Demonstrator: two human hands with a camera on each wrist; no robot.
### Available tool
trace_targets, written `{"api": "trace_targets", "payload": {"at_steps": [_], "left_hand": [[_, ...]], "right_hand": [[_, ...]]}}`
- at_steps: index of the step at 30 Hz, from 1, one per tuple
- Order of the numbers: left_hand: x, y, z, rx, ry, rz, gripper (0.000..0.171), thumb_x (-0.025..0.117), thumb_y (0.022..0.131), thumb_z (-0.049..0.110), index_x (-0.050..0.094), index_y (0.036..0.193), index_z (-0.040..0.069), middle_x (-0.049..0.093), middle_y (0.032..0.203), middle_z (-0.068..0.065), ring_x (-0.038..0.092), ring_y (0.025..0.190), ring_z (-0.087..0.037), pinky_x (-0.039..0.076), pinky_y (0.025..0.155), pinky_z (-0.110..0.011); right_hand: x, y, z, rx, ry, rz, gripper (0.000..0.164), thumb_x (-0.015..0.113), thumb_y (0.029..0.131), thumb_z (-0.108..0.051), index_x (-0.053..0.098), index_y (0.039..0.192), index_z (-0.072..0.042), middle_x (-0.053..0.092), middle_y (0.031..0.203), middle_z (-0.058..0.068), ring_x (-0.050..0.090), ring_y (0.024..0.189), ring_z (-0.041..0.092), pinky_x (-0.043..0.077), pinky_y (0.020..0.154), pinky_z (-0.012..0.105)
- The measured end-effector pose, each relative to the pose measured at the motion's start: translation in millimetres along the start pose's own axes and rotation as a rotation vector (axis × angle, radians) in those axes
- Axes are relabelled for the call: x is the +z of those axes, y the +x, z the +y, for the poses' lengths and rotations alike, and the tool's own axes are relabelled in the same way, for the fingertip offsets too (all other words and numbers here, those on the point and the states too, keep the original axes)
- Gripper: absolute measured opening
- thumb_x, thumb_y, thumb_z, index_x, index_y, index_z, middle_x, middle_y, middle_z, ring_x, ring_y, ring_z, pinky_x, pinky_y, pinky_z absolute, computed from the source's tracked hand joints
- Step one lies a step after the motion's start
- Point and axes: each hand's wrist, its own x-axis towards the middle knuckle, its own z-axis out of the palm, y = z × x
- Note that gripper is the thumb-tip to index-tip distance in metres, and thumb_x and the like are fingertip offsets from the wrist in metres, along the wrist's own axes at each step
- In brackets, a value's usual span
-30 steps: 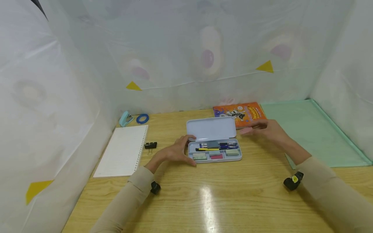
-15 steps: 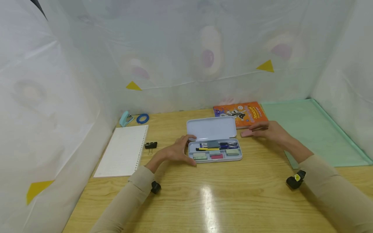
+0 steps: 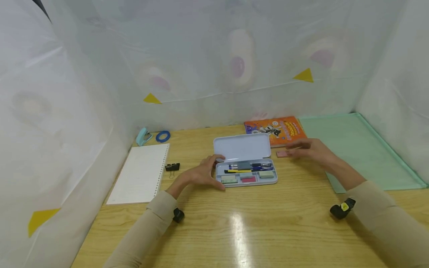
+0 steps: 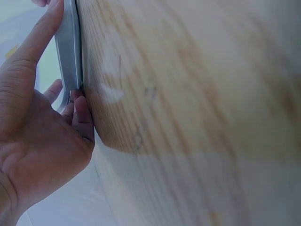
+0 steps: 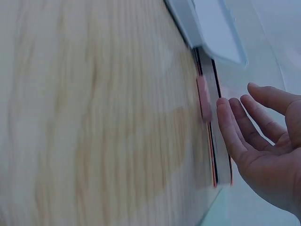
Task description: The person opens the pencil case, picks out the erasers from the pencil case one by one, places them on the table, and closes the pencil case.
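A pale blue pencil case (image 3: pixel 242 147) stands with its lid tipped back. In it lie several pens (image 3: pixel 261 168), a yellow-and-black stick-shaped item (image 3: pixel 238 171) and several small erasers (image 3: pixel 266 174). My left hand (image 3: pixel 202 173) holds the case's left end, thumb at the front corner and fingers round the back; the left wrist view shows this grip on the case (image 4: pixel 69 52) from the side. Right of the case a pink eraser (image 3: pixel 282 153) lies on the table before the book. My right hand (image 3: pixel 311 150), fingers loosely extended, hovers beside this eraser (image 5: pixel 204 99) with nothing between fingers and thumb.
An orange book (image 3: pixel 285 130) lies behind the case, and a green translucent mat (image 3: pixel 365 156) covers the right side. To the left are a spiral notebook (image 3: pixel 140 175), a black binder clip (image 3: pixel 172 167), a blue tape ring (image 3: pixel 163 136) and a light blue stapler (image 3: pixel 143 136).
My right hand has lowered the pink eraser to the table right of the case and let it go, its fingers drawing slightly back. The left hand keeps its hold on the case.
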Motion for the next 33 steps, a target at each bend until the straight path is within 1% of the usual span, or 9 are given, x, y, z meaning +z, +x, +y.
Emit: {"api": "trace_targets", "payload": {"at_steps": [3, 5, 7, 10, 14, 18, 22, 27, 33], "left_hand": [[0.3, -0.1, -0.6, -0.006, 0.004, -0.001, 0.108, 0.092, 0.075, 0.05, 0.026, 0.158, 0.029, 0.039, 0.148, -0.005, 0.037, 0.132, -0.023, 0.036, 0.114, -0.048], [0.3, -0.3, -0.6, -0.009, 0.006, 0.0, 0.108, 0.091, 0.075, 0.051, 0.026, 0.158, 0.029, 0.039, 0.148, -0.004, 0.037, 0.133, -0.023, 0.035, 0.114, -0.048], [0.0, -0.6, -0.2, -0.012, 0.005, -0.003, 0.108, 0.091, 0.075, 0.052, 0.026, 0.158, 0.029, 0.039, 0.149, -0.005, 0.036, 0.133, -0.023, 0.035, 0.115, -0.049], [-0.8, -0.4, 0.3, -0.012, 0.005, -0.006, 0.107, 0.091, 0.076, 0.052, 0.026, 0.158, 0.029, 0.039, 0.149, -0.005, 0.036, 0.134, -0.023, 0.035, 0.115, -0.049], [-1.9, 0.7, 0.4, -0.008, 0.013, -0.007, 0.106, 0.09, 0.076, 0.052, 0.026, 0.158, 0.029, 0.039, 0.148, -0.004, 0.036, 0.133, -0.023, 0.035, 0.115, -0.048], [-2.2, 1.0, -0.4, -0.005, 0.017, -0.003, 0.105, 0.091, 0.076, 0.051, 0.027, 0.156, 0.028, 0.04, 0.147, -0.004, 0.036, 0.132, -0.022, 0.035, 0.114, -0.047], [-1.6, 0.4, -1.4, -0.007, 0.02, -0.003, 0.102, 0.09, 0.077, 0.051, 0.029, 0.154, 0.028, 0.04, 0.146, -0.003, 0.037, 0.132, -0.022, 0.035, 0.114, -0.047], [-0.6, -0.6, -0.8, -0.004, 0.017, 0.0, 0.1, 0.09, 0.077, 0.051, 0.03, 0.154, 0.028, 0.04, 0.147, -0.003, 0.037, 0.132, -0.022, 0.035, 0.115, -0.047], [-0.6, -0.5, 0.2, -0.002, 0.014, -0.004, 0.1, 0.09, 0.078, 0.05, 0.03, 0.154, 0.027, 0.04, 0.147, -0.004, 0.037, 0.133, -0.023, 0.035, 0.115, -0.047]], "right_hand": [[14.9, 1.2, -9.9, -0.05, 0.073, -0.014, 0.047, 0.072, 0.1, -0.032, 0.064, 0.137, -0.005, 0.066, 0.136, 0.017, 0.064, 0.111, 0.013, 0.054, 0.093, 0.031], [26.5, 2.6, -16.6, -0.078, 0.115, -0.031, 0.045, 0.073, 0.099, -0.028, 0.064, 0.136, -0.003, 0.067, 0.134, 0.018, 0.067, 0.109, 0.01, 0.055, 0.093, 0.029], [37.7, 4.2, -23.0, -0.118, 0.137, -0.056, 0.045, 0.072, 0.1, -0.025, 0.063, 0.137, 0.0, 0.067, 0.133, 0.02, 0.067, 0.11, 0.009, 0.055, 0.093, 0.026], [53.1, 8.4, -30.6, -0.141, 0.144, -0.089, 0.046, 0.075, 0.098, -0.025, 0.064, 0.136, -0.002, 0.068, 0.133, 0.018, 0.066, 0.112, 0.009, 0.054, 0.092, 0.024], [69.5, 16.1, -38.4, -0.179, 0.169, -0.132, 0.043, 0.075, 0.098, -0.02, 0.064, 0.135, 0.0, 0.067, 0.133, 0.02, 0.069, 0.109, 0.015, 0.057, 0.089, 0.029], [82.9, 21.7, -47.3, -0.217, 0.143, -0.152, 0.037, 0.074, 0.098, -0.012, 0.066, 0.131, 0.002, 0.068, 0.13, 0.021, 0.07, 0.109, 0.022, 0.057, 0.088, 0.029], [95.4, 25.7, -54.2, -0.214, 0.059, -0.163, 0.032, 0.074, 0.097, -0.012, 0.07, 0.128, -0.002, 0.071, 0.127, 0.016, 0.068, 0.114, 0.027, 0.054, 0.093, 0.029], [107.0, 27.8, -57.3, -0.192, 0.0, -0.173, 0.029, 0.074, 0.097, -0.008, 0.072, 0.125, -0.006, 0.071, 0.125, 0.012, 0.066, 0.11, 0.026, 0.05, 0.095, 0.039], [113.2, 28.7, -60.1, -0.194, -0.043, -0.158, 0.03, 0.076, 0.092, -0.002, 0.073, 0.122, -0.005, 0.072, 0.116, 0.011, 0.066, 0.099, 0.023, 0.052, 0.091, 0.039]]}}
